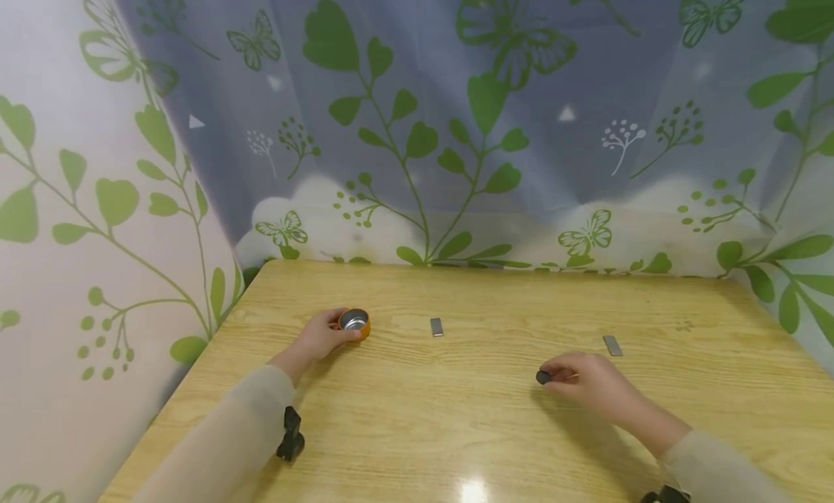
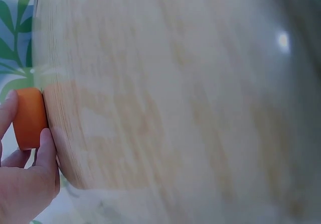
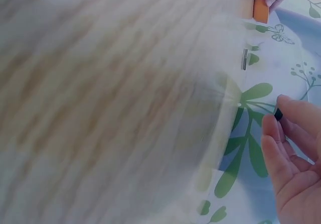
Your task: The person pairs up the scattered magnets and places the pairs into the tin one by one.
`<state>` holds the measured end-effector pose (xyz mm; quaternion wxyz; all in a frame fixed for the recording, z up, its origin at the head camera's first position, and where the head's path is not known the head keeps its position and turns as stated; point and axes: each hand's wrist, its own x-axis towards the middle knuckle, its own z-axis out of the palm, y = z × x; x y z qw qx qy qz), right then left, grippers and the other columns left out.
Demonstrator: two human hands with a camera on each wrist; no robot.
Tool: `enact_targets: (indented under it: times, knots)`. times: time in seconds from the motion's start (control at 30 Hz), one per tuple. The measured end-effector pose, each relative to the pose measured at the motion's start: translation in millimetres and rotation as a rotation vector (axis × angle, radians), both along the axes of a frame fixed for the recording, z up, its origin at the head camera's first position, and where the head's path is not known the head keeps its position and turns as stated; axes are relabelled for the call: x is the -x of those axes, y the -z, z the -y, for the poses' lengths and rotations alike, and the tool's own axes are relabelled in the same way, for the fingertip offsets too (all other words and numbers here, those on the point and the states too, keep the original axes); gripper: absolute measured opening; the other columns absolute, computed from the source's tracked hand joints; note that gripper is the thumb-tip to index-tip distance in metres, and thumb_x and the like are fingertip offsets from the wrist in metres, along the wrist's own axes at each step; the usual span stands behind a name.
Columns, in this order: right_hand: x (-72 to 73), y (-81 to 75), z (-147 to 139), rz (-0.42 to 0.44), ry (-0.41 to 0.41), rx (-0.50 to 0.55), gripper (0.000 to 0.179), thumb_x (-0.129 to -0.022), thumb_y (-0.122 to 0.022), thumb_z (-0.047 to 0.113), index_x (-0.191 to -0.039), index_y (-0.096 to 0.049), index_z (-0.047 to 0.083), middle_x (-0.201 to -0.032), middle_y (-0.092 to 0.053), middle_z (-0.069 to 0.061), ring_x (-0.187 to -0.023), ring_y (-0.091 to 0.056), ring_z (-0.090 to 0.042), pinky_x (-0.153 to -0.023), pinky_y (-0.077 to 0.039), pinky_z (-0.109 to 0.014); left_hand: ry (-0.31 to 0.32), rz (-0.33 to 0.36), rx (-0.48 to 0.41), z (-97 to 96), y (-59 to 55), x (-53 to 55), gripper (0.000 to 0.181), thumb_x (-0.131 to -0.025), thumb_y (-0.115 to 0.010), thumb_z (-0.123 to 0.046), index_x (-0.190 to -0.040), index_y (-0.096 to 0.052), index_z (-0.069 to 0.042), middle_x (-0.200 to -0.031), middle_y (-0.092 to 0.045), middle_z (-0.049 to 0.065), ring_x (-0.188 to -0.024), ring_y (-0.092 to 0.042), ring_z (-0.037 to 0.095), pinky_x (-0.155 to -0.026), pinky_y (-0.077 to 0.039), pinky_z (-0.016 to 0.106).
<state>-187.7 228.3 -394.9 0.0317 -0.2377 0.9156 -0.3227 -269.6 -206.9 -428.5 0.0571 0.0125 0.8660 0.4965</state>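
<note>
On the left of the head view, my left hand [image 1: 321, 334] grips a small round orange cup [image 1: 365, 329] with a shiny metal inside, thumb on the near side. The cup stands upright, its opening facing up. In the left wrist view, fingers lie around the orange wall [image 2: 30, 118] close at the table surface. My right hand [image 1: 589, 381] pinches a small black round piece [image 1: 544, 378] between thumb and fingertips, over the table at right. Its dark tip [image 3: 278, 114] shows between the fingers in the right wrist view; what the piece is, I cannot tell.
A small grey flat rectangular piece [image 1: 436, 327] lies on the wooden table [image 1: 417, 416] right of the cup. A similar grey piece [image 1: 612, 345] lies just beyond my right hand. Behind the table hangs a leaf-and-butterfly curtain [image 1: 417, 127], and another patterned wall borders the left side.
</note>
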Motion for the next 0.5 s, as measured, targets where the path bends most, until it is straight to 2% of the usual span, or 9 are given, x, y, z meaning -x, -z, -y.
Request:
enact_targets:
  times: [0.1,0.27,0.5]
  knots:
    - [0.3,-0.6,2.8,-0.004,-0.014,0.016,0.026,-0.082,-0.071,0.014,-0.104,-0.067,0.0,-0.096,-0.066,-0.005,-0.08,-0.063,-0.013,-0.072,-0.053,-0.03,0.006,-0.015,0.015,0.5,1.4,0.1,0.076,-0.08,-0.075,-0.029,-0.135,-0.04,0.008,-0.13,-0.046,0.027,-0.116,-0.047,0.037,-0.093,-0.042,0.041]
    - [1.0,-3.1,8.6,-0.012,-0.042,0.03,0.025,-0.083,-0.07,0.012,-0.104,-0.067,0.0,-0.095,-0.066,-0.004,-0.08,-0.063,-0.012,-0.072,-0.053,-0.03,-0.018,0.021,0.002,-2.2,-0.1,-1.1,0.068,-0.083,-0.072,-0.018,-0.136,-0.039,0.007,-0.132,-0.045,0.027,-0.119,-0.044,0.039,-0.099,-0.037,0.044]
    - [6.0,-4.3,19.8,-0.051,-0.048,0.002,0.023,-0.082,-0.071,0.012,-0.103,-0.068,0.002,-0.092,-0.067,-0.001,-0.078,-0.062,-0.011,-0.071,-0.053,-0.03,-0.02,0.004,0.03,-2.5,1.6,1.6,0.066,-0.084,-0.07,-0.015,-0.136,-0.038,0.009,-0.132,-0.044,0.029,-0.119,-0.045,0.04,-0.098,-0.037,0.044]
